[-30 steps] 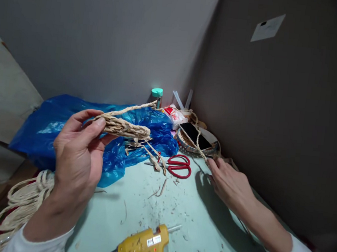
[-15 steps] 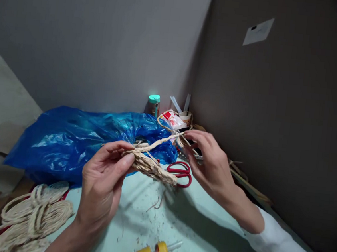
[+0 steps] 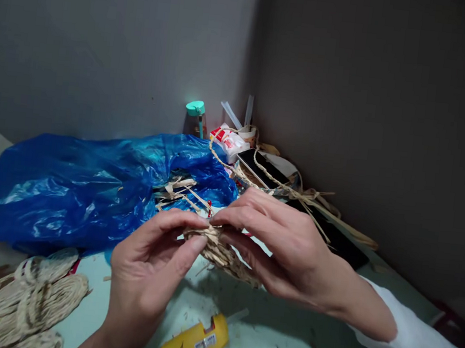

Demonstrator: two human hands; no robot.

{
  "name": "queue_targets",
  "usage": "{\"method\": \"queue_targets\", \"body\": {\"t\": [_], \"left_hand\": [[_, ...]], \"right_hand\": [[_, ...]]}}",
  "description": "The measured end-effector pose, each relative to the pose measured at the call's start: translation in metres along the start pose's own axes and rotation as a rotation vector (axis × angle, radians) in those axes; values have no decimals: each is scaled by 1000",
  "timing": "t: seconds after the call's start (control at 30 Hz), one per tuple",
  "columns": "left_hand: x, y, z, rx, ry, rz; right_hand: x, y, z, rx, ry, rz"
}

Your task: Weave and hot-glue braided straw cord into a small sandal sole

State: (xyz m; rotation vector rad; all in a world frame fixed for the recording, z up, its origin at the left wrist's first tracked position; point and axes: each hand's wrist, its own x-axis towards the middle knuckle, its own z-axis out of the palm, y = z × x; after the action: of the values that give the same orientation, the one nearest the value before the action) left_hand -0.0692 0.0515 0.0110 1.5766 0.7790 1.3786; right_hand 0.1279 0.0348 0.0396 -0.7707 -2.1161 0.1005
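Between my hands, above the pale green tabletop, is a coiled piece of braided straw cord (image 3: 223, 257). My left hand (image 3: 151, 270) pinches its left end between thumb and fingers. The fingers of my right hand (image 3: 278, 245) close on the upper edge of the piece, close beside my left fingertips. Where the loose cord end lies is hidden by my fingers. A yellow glue gun (image 3: 193, 344) with a clear glue stick lies below the hands. Bundles of braided straw cord (image 3: 36, 300) are at the lower left.
A blue plastic bag (image 3: 73, 190) with straw strips (image 3: 179, 188) at its mouth spreads along the back left. A jar with a turquoise lid (image 3: 195, 116), a red and white packet (image 3: 230, 140), a phone (image 3: 262, 166) and loose straw stand toward the wall corner.
My right hand has come down and left to meet my left hand at the straw piece; the cord strand it held stretched no longer shows. The view has shifted slightly right and down.
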Motion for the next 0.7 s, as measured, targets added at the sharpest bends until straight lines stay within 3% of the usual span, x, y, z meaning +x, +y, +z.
{"method": "queue_targets", "body": {"t": [0.2, 0.37, 0.7], "left_hand": [[-4, 0, 6, 94, 102, 50], [-7, 2, 13, 132, 191, 79], [-9, 1, 13, 161, 170, 61]], "right_hand": [[-8, -3, 0, -124, 66, 24], [-11, -12, 1, -191, 9, 41], [-13, -14, 2, -320, -98, 33]]}}
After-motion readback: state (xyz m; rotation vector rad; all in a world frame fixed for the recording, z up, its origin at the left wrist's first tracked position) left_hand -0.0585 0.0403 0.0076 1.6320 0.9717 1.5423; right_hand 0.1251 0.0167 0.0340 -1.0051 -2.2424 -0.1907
